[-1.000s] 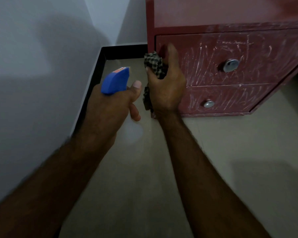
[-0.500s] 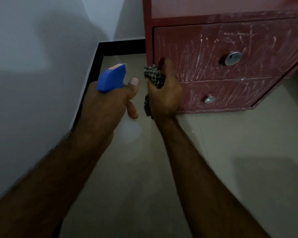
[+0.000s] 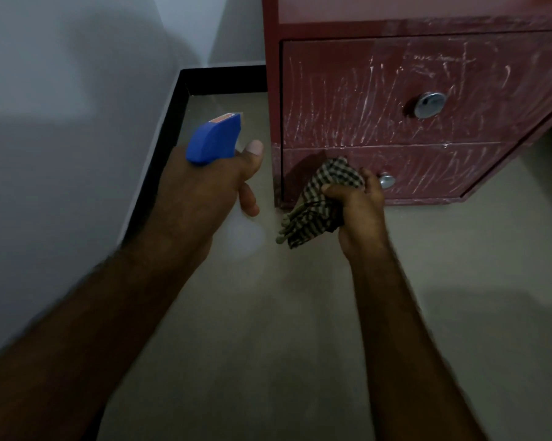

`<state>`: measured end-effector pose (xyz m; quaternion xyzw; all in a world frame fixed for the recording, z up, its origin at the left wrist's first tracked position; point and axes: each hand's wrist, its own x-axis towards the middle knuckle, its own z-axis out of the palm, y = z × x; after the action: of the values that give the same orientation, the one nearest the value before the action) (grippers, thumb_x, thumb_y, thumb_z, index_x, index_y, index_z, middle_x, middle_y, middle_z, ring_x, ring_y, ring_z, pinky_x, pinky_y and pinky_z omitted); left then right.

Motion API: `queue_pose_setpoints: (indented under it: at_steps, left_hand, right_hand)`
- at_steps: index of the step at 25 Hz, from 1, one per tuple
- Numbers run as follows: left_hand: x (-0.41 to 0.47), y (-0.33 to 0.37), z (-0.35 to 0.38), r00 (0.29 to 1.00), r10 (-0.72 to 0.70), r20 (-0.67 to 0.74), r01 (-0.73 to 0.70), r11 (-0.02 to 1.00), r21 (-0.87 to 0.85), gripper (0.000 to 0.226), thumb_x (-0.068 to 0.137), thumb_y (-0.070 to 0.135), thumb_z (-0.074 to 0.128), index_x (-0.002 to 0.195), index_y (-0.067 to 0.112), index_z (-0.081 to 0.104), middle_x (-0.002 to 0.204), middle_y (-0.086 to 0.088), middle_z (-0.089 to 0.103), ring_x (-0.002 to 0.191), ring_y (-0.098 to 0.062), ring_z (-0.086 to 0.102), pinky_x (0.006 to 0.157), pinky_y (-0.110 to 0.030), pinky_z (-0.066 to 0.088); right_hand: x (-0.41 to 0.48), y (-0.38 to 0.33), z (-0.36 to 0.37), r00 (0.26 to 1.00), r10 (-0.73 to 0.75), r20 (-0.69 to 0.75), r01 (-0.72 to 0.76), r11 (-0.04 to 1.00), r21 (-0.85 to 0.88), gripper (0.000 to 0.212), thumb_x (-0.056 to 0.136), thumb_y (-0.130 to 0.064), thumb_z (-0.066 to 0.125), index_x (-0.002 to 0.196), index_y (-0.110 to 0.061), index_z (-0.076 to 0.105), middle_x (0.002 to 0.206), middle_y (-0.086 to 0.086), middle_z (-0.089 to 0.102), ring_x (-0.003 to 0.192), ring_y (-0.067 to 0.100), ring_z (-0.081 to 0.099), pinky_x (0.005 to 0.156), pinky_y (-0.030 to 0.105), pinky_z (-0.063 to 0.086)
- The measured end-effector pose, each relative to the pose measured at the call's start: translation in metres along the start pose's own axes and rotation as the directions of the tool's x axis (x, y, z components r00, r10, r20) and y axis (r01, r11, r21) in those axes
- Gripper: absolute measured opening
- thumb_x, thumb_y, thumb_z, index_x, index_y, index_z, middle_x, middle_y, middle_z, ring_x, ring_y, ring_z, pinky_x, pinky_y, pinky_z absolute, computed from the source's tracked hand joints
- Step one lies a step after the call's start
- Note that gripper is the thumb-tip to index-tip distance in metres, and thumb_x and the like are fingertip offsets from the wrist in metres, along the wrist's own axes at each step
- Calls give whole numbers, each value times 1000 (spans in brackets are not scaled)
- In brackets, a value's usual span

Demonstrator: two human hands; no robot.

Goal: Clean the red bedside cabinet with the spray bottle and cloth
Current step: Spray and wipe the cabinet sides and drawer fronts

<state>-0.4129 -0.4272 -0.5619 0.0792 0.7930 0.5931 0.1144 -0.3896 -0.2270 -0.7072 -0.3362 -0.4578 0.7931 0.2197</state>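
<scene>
the person's left hand (image 3: 204, 192) is wrapped round the neck of the spray bottle (image 3: 214, 138). its blue trigger head stands above the knuckles and points toward the left edge of the red bedside cabinet (image 3: 363, 90). the bottle's body is mostly hidden below the hand. the right hand (image 3: 360, 211) is fisted round a bunched checked cloth (image 3: 319, 198), held at the left end of the lower drawer front (image 3: 443, 167) and seemingly touching it, just beside the small metal knob (image 3: 386, 180). a loose tail hangs toward the floor (image 3: 268, 313).

the cloth looks soft, light and floppy, so it is best kept wadded in the palm, tail tucked in, to make a firm pad. the bottle is probably light rigid plastic and could turn slick if wet; the neck under the trigger is the sure hold. the drawer fronts, streaked with pale marks, look hard and flat and should take firm rubbing, though a drawer may shift under pressure.
</scene>
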Motion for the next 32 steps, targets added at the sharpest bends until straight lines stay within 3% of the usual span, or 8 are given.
queue_pose_setpoints:
  at_steps: [6,11,14,17,20,23,29,32]
  left_hand:
    - [-3,-4,14,999,-3,44,-1,996,92,27,92,41,66,89,15,61,79,-8,67,72,-23,72,82,-33,51]
    - [-4,2,26,999,-40,25,38,994,98,22,91,43,66,84,36,47,95,-9,68,80,-31,73,86,-39,55]
    - [-4,8,30,999,-36,27,34,997,75,22,92,42,66,83,37,46,92,-2,68,77,-29,73,88,-44,56]
    - [-3,7,31,998,-33,47,31,998,58,18,92,41,67,91,27,56,98,-13,69,73,-31,73,84,-46,59]
    - [-7,4,32,998,-44,43,41,998,53,14,93,40,67,94,30,58,94,-6,69,70,-27,73,81,-38,57]
    - [-8,4,30,998,-49,34,46,996,74,23,92,40,67,92,18,60,86,3,69,66,-20,72,76,-31,51]
    - [-5,10,20,999,-24,22,23,998,64,20,92,44,66,94,26,57,88,6,67,69,-21,73,71,-27,46]
    - [0,11,16,999,-46,4,46,998,51,30,91,44,67,106,19,60,93,3,68,65,-17,71,74,-29,48]
  right_hand:
    - [2,-14,-29,949,184,255,-260,915,309,55,90,-7,68,141,6,56,136,26,65,125,41,64,106,50,54]
    - [-9,-25,-40,936,253,245,-346,787,510,41,83,-27,65,116,-4,75,111,21,76,96,39,75,85,60,61]
    - [-15,-32,-38,923,317,220,-385,770,508,49,93,-29,62,136,-7,65,133,23,68,124,46,62,97,63,49]
    - [-17,-39,-32,927,339,162,-376,842,387,39,103,-20,51,135,-2,63,128,23,71,122,43,64,101,63,49]
    - [-17,-47,-29,966,235,106,-251,949,189,30,100,-10,49,123,-2,68,116,19,75,110,39,70,95,55,58]
    - [-22,-52,-16,998,-4,62,6,999,-34,41,96,-4,61,135,-17,64,121,9,76,110,29,74,88,47,63]
    - [-35,-65,30,943,-324,76,332,917,-220,54,96,-7,65,147,-22,55,129,-5,69,116,13,68,101,45,59]
    - [-36,-67,55,866,-488,110,499,831,-244,77,90,-21,78,157,-19,42,142,-7,60,130,14,61,105,44,56]
